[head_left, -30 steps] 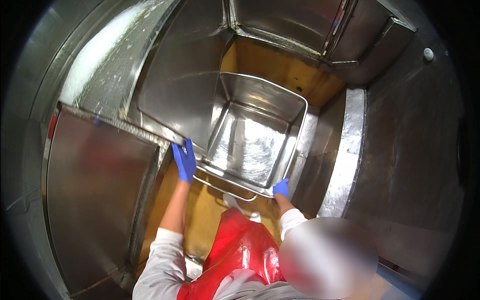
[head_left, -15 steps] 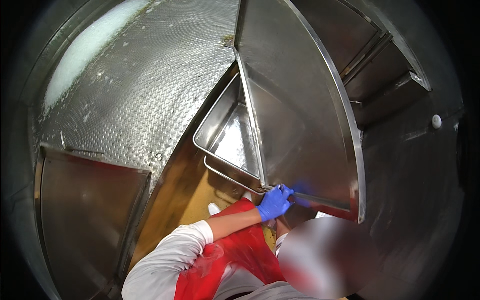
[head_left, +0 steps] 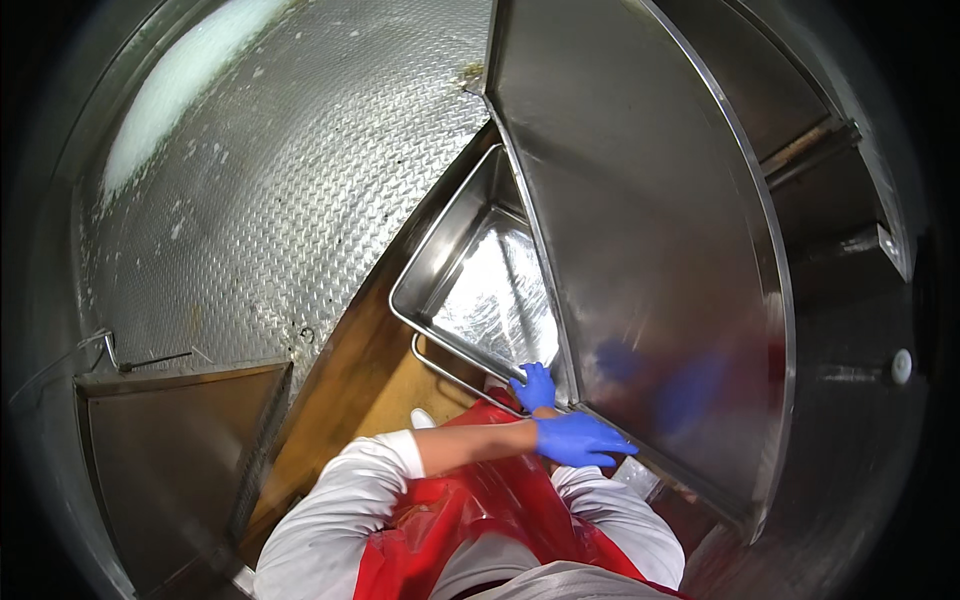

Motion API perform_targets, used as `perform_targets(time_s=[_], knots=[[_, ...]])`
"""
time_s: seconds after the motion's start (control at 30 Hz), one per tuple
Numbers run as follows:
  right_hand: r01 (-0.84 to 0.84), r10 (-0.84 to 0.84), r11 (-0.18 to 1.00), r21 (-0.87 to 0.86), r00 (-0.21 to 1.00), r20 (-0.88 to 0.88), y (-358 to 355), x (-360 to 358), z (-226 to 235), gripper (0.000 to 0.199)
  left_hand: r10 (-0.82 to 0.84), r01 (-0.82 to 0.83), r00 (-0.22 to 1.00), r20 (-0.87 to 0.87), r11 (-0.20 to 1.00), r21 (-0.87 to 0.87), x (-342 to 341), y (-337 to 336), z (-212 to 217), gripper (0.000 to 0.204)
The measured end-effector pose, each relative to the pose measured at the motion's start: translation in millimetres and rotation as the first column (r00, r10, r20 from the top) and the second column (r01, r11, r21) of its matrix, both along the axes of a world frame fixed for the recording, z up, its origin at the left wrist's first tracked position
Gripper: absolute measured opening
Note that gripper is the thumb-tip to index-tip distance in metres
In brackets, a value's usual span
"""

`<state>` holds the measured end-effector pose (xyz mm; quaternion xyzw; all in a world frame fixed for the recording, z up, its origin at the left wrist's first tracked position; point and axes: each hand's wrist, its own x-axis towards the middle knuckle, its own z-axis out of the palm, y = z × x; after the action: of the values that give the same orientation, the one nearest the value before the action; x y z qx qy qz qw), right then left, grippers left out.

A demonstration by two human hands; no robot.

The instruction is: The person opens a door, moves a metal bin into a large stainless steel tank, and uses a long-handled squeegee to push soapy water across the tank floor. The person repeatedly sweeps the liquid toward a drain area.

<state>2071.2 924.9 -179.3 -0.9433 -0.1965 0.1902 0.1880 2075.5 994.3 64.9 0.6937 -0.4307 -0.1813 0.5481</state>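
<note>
A deep rectangular steel tub (head_left: 425,275) stands below the textured metal floor, partly hidden behind a large steel panel (head_left: 640,200). My left hand (head_left: 588,440), in a blue glove, is open with its fingers stretched to the right beside the panel's near edge. My left forearm crosses over my right wrist. Beyond it my right hand (head_left: 535,388), also in a blue glove, is at the tub's near rim, its fingers bent over the metal. The inside of the tub shows bright, shiny metal.
A pile of white ice-like grains (head_left: 185,100) lies on the textured metal floor (head_left: 330,180) at far left. Another steel panel (head_left: 180,450) stands at near left. A metal rail (head_left: 450,368) runs along the tub's near side. A round white knob (head_left: 901,366) is at far right.
My left hand has come off the panel's near edge and its fingers have straightened. My right hand has come into view at the tub's rim. The panel looks wider and its near edge slants more.
</note>
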Motion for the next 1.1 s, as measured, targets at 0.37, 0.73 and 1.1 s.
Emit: perform_targets(time_s=[0.37, 0.73, 1.1], knots=[[0.322, -0.32, 0.947, -0.016, 0.931, -0.177, -92, 3, -47, 0.03, 0.584, -0.562, 0.743, 0.326, 0.282, 0.777, -58, 234, -264, 0.049], [0.802, -0.773, 0.386, -0.457, 0.01, -0.634, -152, -47, -76, 0.066, 0.691, -0.663, 0.587, 0.421, 0.114, 0.74, -42, 232, -333, 0.017], [0.944, -0.915, 0.118, -0.308, -0.018, -0.404, -138, -79, -184, 0.057, 0.65, -0.671, 0.629, 0.426, 0.176, 0.721, -12, 257, -324, 0.02]])
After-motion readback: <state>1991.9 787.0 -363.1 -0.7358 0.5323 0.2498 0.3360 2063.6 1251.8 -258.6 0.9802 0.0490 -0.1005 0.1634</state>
